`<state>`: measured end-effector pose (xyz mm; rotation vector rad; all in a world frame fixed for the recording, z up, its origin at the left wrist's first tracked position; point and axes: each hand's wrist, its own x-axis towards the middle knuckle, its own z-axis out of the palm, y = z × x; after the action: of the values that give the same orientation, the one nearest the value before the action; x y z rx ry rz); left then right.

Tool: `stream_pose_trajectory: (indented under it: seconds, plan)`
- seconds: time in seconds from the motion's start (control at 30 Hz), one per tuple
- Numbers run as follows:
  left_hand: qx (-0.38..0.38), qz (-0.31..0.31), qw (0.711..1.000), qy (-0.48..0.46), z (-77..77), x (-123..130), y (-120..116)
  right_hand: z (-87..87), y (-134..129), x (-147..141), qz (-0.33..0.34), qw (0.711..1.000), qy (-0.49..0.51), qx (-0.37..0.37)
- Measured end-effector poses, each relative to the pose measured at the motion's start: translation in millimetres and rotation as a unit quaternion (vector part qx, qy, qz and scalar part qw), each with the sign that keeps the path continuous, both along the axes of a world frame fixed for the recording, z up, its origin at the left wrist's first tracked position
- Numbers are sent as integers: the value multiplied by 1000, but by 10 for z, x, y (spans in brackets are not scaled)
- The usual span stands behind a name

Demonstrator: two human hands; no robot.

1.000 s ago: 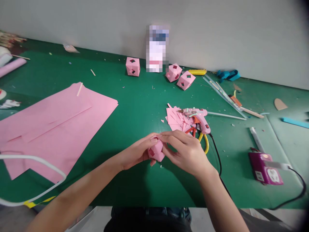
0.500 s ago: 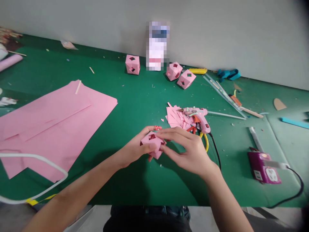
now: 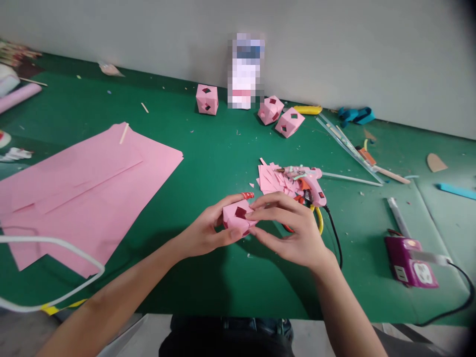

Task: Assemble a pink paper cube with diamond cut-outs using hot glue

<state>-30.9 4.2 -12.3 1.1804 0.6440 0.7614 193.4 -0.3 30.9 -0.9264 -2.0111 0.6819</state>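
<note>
Between my hands is a pink paper cube (image 3: 231, 212) with diamond-shaped cut-outs in its faces. My left hand (image 3: 208, 225) is closed around its left side, thumb along the near edge and a finger with a red wrap behind it. From the right, my right hand (image 3: 292, 223) pinches the cube's right side with thumb and fingertips, which hide part of that face. Just beyond my right hand lie a pink hot glue gun (image 3: 310, 181) and a pile of pink paper strips (image 3: 273, 179). Scissors with yellow and red handles (image 3: 319, 218) are partly covered by that hand.
Pink paper sheets (image 3: 100, 208) spread over the left of the green table (image 3: 178, 292). Similar cubes (image 3: 207, 100) stand near the wall beside a blurred upright panel (image 3: 245, 72). A purple power socket (image 3: 409, 260) with a black cord sits at right. A white tube (image 3: 74, 253) curves at lower left.
The cube has been turned in my hands, so a face with a dark diamond opening now shows more fully. Both hands stay on it. The view has shifted slightly.
</note>
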Motion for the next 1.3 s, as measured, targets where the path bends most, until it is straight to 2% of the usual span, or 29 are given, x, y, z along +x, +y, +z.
stream_pose_trajectory:
  seconds: [0.17,0.23,0.3,0.33,0.4,0.43,0.47,0.53,0.63,0.73,0.93,1.07,1.3]
  plan:
    - [51,45,997,-32,-18,29,10,-63,-4,-17,-22,997,-4,75]
    - [101,69,992,-25,-40,29,27,-89,-13,-21,-45,992,-12,120]
    - [189,111,976,3,-58,9,55,-116,-25,-18,-65,985,-19,157]
    - [247,139,959,25,-60,-8,72,-130,-31,-15,-69,983,-23,169]
    - [378,188,901,96,-41,-50,109,-155,-44,-6,-71,981,-33,178]
    - [435,203,869,122,-22,-71,126,-165,-51,-2,-68,981,-39,178]
    - [478,192,844,146,0,-89,141,-173,-56,1,-65,981,-43,176]
    - [530,165,811,185,40,-108,160,-184,-64,4,-56,983,-49,170]
    - [556,135,790,220,54,-100,165,-197,-64,-1,-40,984,-57,162]
    - [545,127,798,222,38,-76,150,-209,-57,-11,-32,986,-58,152]
    - [462,100,849,235,68,-64,112,-206,-62,-14,-12,993,-44,111]
    - [425,76,873,227,81,-69,95,-190,-63,0,9,996,-38,84]
    - [378,44,886,265,120,-82,80,-123,-73,34,29,995,-77,64]
